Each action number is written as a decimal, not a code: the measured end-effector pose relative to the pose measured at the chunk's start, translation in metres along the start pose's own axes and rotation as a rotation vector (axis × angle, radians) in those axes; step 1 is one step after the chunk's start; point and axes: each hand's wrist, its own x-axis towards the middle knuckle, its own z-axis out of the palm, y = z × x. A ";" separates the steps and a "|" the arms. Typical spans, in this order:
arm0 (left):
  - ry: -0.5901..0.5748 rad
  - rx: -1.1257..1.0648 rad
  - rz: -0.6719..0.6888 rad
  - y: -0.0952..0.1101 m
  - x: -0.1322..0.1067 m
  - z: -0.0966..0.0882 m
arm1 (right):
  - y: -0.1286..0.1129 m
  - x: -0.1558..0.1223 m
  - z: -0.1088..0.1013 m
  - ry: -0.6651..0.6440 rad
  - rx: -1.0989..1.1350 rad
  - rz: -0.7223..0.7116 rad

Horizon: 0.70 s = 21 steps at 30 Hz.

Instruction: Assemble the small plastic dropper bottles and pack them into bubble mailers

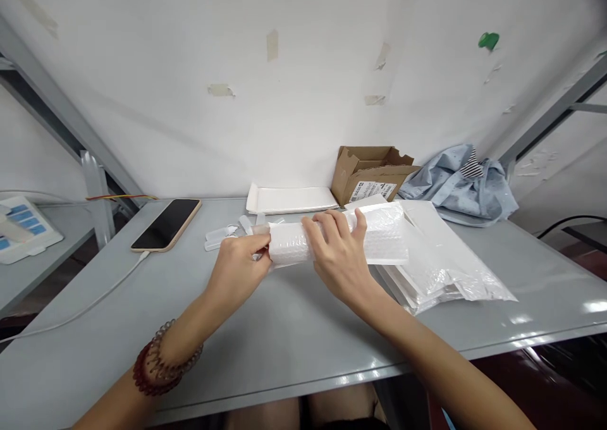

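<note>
A white bubble mailer point(386, 234) is held level above the grey table, between my two hands. My left hand point(241, 259) pinches its left end, thumb and fingers closed on the edge. Across its middle lies my right hand point(339, 250), fingers curled over the top; the thumb is largely hidden. Just behind my left hand are several small clear plastic pieces point(218, 234). Under and right of the held mailer rests a stack of white bubble mailers point(446, 253).
A phone point(165, 226) with a charging cable lies at left. Along the wall are a flat white mailer pile point(294, 199), an opened cardboard box point(351, 177) and a crumpled blue cloth point(450, 183). Metal frame posts stand at both sides. The table's front edge point(284, 395) is near my lap.
</note>
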 end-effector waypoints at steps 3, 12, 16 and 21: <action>-0.086 -0.230 -0.132 0.001 0.003 -0.002 | -0.001 0.000 0.001 0.013 -0.009 -0.004; -0.202 -0.709 -0.292 -0.004 0.006 -0.001 | -0.003 -0.001 -0.001 -0.008 0.047 0.001; -0.283 -0.795 -0.347 -0.002 0.002 0.000 | -0.006 -0.003 -0.002 0.003 0.090 -0.023; -0.359 -0.859 -0.359 0.003 0.001 -0.007 | -0.005 -0.001 -0.003 0.003 0.122 -0.084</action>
